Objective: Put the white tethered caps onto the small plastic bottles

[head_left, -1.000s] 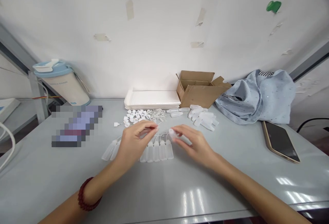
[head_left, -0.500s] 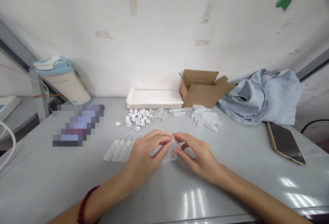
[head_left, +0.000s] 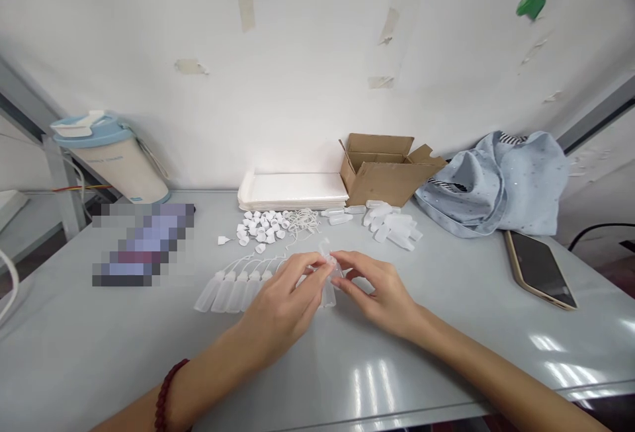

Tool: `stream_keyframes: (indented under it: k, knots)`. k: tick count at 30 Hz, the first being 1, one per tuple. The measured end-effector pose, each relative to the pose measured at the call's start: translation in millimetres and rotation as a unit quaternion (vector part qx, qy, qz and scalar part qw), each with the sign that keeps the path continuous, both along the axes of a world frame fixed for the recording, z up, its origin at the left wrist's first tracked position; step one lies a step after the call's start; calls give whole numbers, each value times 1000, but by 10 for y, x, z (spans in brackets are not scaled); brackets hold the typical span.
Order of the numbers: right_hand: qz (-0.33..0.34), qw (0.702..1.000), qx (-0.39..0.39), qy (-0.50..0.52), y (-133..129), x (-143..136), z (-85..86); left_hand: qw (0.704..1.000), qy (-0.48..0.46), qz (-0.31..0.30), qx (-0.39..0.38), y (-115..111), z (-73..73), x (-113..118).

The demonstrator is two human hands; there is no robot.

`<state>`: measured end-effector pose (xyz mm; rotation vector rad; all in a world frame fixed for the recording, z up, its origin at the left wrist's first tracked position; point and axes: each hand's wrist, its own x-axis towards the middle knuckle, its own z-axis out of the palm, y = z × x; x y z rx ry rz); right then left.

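My left hand (head_left: pixel 292 290) and my right hand (head_left: pixel 380 286) meet at the middle of the table, fingertips pinched on a small translucent bottle (head_left: pixel 338 270). The left fingertips are at its top end, the right ones along its side. Under and beside my left hand lies a row of translucent bottles (head_left: pixel 225 294) with white caps and thin cords. Behind are a pile of white caps (head_left: pixel 265 225), a tangle of white cords (head_left: pixel 303 220) and loose translucent bottles (head_left: pixel 394 228).
White trays (head_left: pixel 295 190) are stacked by the wall beside an open cardboard box (head_left: pixel 384 180). A blue cloth bag (head_left: pixel 520 187) and a phone (head_left: pixel 540 270) lie at right. A tumbler (head_left: pixel 124 167) and a pixelated object (head_left: pixel 149 243) are at left.
The left fingers have shifted over the top of the held bottle, while the right fingers stay on its side. The whole view has moved slightly, with objects appearing further left.
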<state>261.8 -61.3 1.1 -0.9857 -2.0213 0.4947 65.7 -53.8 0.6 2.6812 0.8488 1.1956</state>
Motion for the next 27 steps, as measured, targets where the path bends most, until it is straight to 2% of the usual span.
stream_keyframes:
  k: [3,7,12,17,21,24,27]
  knots:
    - [-24,990,-129,45,-16,-12,24,1000,-2,-16,2,2,4,3]
    - [-19,965,-238,113,-8,-27,64,999,-16,-39,8,12,-13,2]
    - [6,904,-359,232,8,-43,145,997,-34,-59,22,16,-15,16]
    - [40,869,-404,283,25,-33,211,997,-44,-53,21,15,35,33]
    - [49,853,-427,297,28,-29,243,1000,8,-23,-1,25,63,34]
    - [53,846,-439,298,20,-37,262,998,63,-23,1,30,45,29]
    - [52,847,-440,293,17,-43,261,997,69,-19,14,31,16,33]
